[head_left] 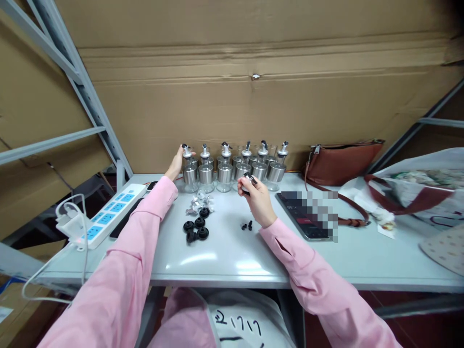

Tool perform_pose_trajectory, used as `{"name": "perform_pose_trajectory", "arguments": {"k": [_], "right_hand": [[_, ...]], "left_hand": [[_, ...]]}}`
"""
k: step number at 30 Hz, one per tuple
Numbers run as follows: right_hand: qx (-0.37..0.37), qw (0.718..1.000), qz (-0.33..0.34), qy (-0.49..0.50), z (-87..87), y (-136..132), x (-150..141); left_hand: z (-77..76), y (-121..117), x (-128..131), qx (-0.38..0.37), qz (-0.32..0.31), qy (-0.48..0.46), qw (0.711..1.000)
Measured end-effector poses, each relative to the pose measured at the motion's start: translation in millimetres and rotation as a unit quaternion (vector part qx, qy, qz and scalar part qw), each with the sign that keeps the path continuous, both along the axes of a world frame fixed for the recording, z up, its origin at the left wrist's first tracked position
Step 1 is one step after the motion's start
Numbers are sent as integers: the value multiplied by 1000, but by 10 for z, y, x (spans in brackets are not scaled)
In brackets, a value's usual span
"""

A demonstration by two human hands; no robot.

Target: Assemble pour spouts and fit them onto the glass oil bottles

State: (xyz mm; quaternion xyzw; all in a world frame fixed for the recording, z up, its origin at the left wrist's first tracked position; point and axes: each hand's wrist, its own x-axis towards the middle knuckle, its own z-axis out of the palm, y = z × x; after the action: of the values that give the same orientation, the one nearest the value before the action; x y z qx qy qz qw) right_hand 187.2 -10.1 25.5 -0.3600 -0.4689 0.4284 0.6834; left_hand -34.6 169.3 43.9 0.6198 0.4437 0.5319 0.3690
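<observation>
A row of glass bottles (224,170) with steel sleeves stands along the back of the table, several topped with silver pourer caps. My left hand (176,163) reaches to the leftmost bottle (190,175), fingers curled around its top from behind, partly hidden. My right hand (260,199) is closed on a pourer cap (250,178) with a black spout, held above the table in front of the bottles. Below the bottles lie clear plastic pieces (200,202) and several black round stoppers (199,223). A few small black spout tips (250,225) lie near my right wrist.
On the left are a power strip (115,212) with a white charger (74,226) and a dark phone (126,220). A larger phone (306,217), a brown bag (342,162) and a white bag (427,179) occupy the right. Cardboard (253,111) walls the back.
</observation>
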Motion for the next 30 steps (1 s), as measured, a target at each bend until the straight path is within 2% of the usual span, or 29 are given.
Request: {"name": "perform_pose_trajectory", "arguments": {"k": [2,5,9,13,15,17,19,23,26,30], "right_hand": [[10,1000,-7,-3,6,-5,2],[35,999,-23,-12,16,-16,7],[78,993,-68,-54,34,-47,11],[108,976,-140,-131,49,-85,13],[129,962,-177,-165,51,-100,15],[145,952,-195,-185,48,-111,17],[151,951,-193,-190,42,-116,19],[159,948,-197,-192,23,-113,23],[161,946,-202,-197,13,-103,29],[162,945,-203,-197,11,-95,28]], "left_hand": [[7,-9,-4,28,17,-4,999],[72,-36,-74,96,95,-19,991],[331,-134,-239,267,146,5,953],[640,-438,-276,376,159,14,913],[697,-687,-193,403,152,7,903],[659,-975,-50,418,127,1,900],[550,-1265,122,415,90,-18,905],[294,-1731,419,357,-34,-50,932],[148,-1934,547,291,-102,-50,950],[-12,-2053,639,208,-145,-70,965]]}}
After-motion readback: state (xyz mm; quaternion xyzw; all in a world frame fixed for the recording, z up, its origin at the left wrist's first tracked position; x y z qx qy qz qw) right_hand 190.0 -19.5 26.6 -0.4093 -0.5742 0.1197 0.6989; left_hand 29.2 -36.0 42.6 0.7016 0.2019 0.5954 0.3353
